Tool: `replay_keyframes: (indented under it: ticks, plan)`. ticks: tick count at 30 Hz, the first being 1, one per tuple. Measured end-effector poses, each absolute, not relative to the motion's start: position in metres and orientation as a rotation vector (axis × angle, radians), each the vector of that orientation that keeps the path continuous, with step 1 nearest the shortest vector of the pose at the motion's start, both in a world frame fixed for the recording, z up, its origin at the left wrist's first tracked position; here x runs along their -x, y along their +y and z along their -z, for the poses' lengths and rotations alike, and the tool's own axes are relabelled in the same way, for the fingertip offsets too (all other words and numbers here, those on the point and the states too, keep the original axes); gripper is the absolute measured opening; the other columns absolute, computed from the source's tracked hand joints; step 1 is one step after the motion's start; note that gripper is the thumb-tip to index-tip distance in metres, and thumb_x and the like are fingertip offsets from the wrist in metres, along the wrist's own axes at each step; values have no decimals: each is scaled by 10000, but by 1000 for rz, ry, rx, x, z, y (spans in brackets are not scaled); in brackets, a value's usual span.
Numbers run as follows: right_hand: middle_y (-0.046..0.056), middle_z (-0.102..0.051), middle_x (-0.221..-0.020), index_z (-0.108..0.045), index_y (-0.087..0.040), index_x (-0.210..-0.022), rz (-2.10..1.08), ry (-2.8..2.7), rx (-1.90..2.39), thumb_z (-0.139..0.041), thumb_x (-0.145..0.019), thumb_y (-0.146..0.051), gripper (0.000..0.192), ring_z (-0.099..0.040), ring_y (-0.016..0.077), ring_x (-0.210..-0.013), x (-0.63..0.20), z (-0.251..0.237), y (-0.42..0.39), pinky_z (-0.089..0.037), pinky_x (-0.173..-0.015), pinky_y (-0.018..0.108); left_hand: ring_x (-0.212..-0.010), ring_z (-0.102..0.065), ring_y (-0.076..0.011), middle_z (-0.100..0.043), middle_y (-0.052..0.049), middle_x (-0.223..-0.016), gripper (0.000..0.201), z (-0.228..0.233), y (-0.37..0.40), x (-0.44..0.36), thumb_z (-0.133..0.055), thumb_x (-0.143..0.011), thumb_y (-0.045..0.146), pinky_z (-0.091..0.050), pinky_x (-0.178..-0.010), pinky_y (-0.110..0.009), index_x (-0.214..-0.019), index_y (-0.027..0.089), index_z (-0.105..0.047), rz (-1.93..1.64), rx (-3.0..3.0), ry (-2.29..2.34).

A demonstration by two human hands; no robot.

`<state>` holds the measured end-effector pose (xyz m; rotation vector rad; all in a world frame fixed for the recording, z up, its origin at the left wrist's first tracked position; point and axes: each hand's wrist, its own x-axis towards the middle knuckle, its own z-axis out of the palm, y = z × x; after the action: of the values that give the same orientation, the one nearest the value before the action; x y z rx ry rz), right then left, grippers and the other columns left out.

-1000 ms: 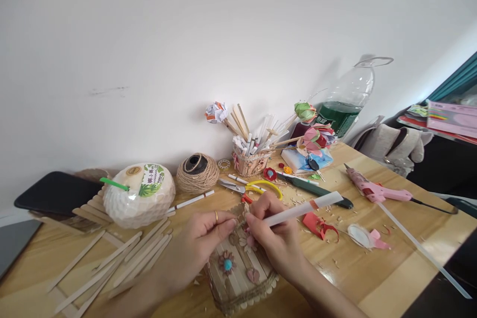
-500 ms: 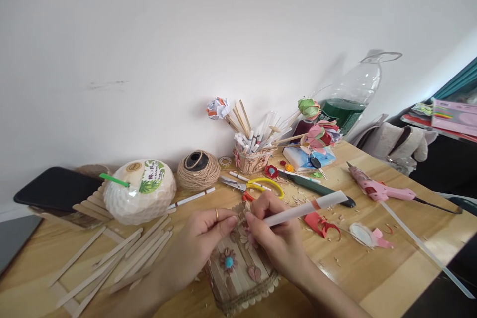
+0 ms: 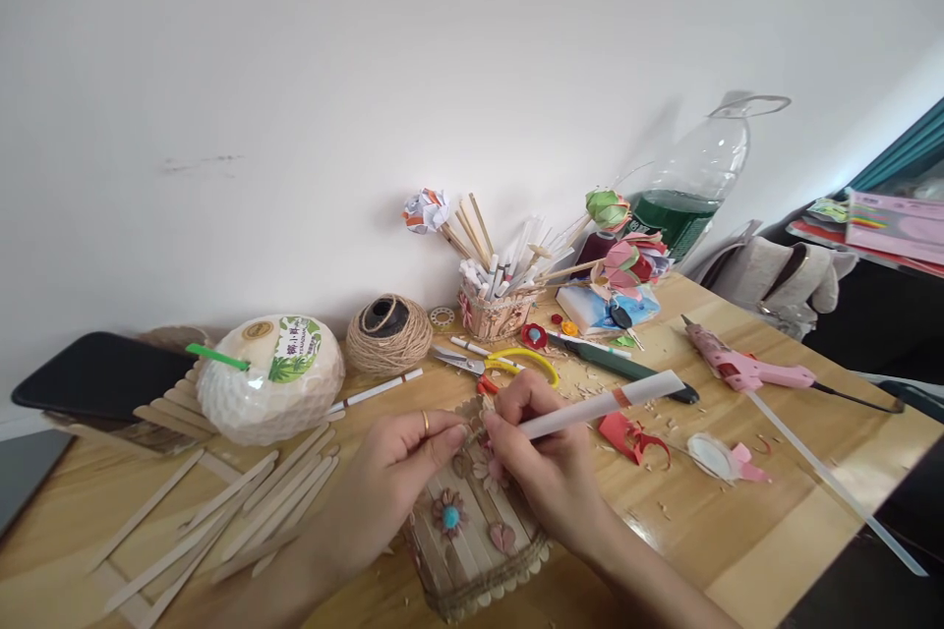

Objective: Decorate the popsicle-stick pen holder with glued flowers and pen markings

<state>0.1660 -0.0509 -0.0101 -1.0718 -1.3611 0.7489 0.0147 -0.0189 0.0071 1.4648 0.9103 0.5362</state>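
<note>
My right hand (image 3: 550, 467) is closed around a white marker pen (image 3: 601, 409) with a brownish-red band, held slanting up to the right. Its tip is hidden by the fingers. Beside it, thumb and forefinger of my left hand (image 3: 394, 472) are pinched together near the top edge of a craft-stick panel (image 3: 442, 565). Whatever lies in that pinch is too small to make out. The panel has a twine and scalloped border. On it are a brown flower (image 3: 450, 515) with a blue centre, a pale flower partly under my right hand, and a pinkish heart shape (image 3: 502, 537).
Scissors (image 3: 516, 366), a green cutter (image 3: 626, 364) and a pink glue gun (image 3: 744, 369) lie beyond my hands. Loose craft sticks (image 3: 280, 501), a wrapped coconut (image 3: 269, 378) and a twine ball (image 3: 389, 334) stand left. A basket (image 3: 498, 314) of markers is at the wall.
The whole view has shifted slightly, with things appearing a little further left. Both hands keep nearly the same pose over the panel.
</note>
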Motion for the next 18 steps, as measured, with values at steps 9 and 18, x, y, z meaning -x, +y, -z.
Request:
replay_keyframes:
  ticks: [9, 18]
  plan:
    - [-71, -399, -518, -338, -215, -622, -746, -1367, 1064, -481, -813, -185, 241, -371, 77, -424, -166, 8, -52, -272, -426, 214, -501, -349, -75, -552, 46, -616, 292, -8, -20, -16, -506, -850, 414, -298, -484, -189, -852, 216, -720, -543, -1462, 924]
    - [-62, -395, -523, -342, -216, -623, -739, -1358, 1069, -490, -814, -207, 242, -375, 82, -435, -165, 10, -51, -267, -410, 209, -530, -418, -92, -598, 32, -643, 307, -8, -20, -15, -507, -844, 423, -320, -500, -197, -865, 204, -721, -536, -1453, 932]
